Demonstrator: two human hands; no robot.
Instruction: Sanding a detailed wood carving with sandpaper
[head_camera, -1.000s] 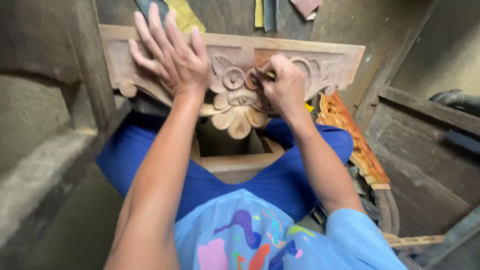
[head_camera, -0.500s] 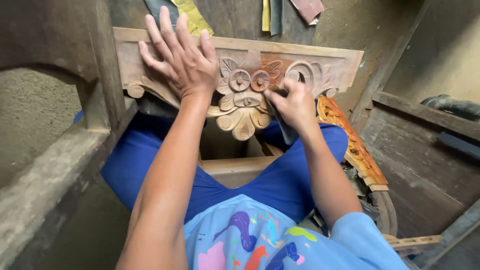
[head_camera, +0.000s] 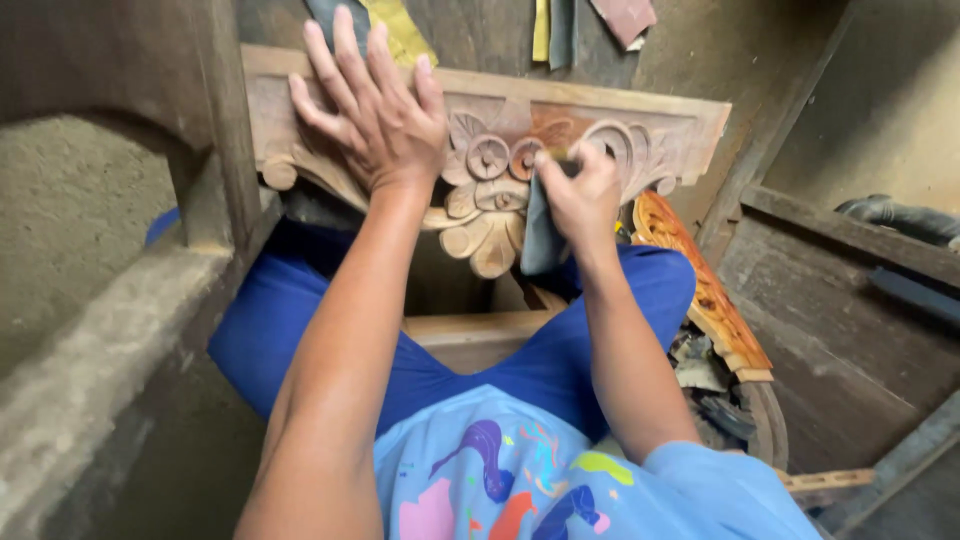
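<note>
A carved wooden panel (head_camera: 660, 130) with flowers and scrolls lies across my lap in the head view. My left hand (head_camera: 375, 110) presses flat on its left half, fingers spread. My right hand (head_camera: 580, 190) grips a folded dark grey sheet of sandpaper (head_camera: 541, 235) against the carving just right of the two round flowers (head_camera: 505, 157). The sheet hangs down below my fingers, over the lower petal carving.
A second, orange-toned carved piece (head_camera: 705, 290) leans by my right knee. Loose sandpaper sheets (head_camera: 585, 25) in yellow, grey and brown lie on the floor beyond the panel. A wooden post (head_camera: 215, 130) stands at left; wooden boards (head_camera: 850, 270) are at right.
My right hand has moved up along the carving with the sandpaper, now beside the right flower. The left hand stays flat on the panel. The view shifted slightly.
</note>
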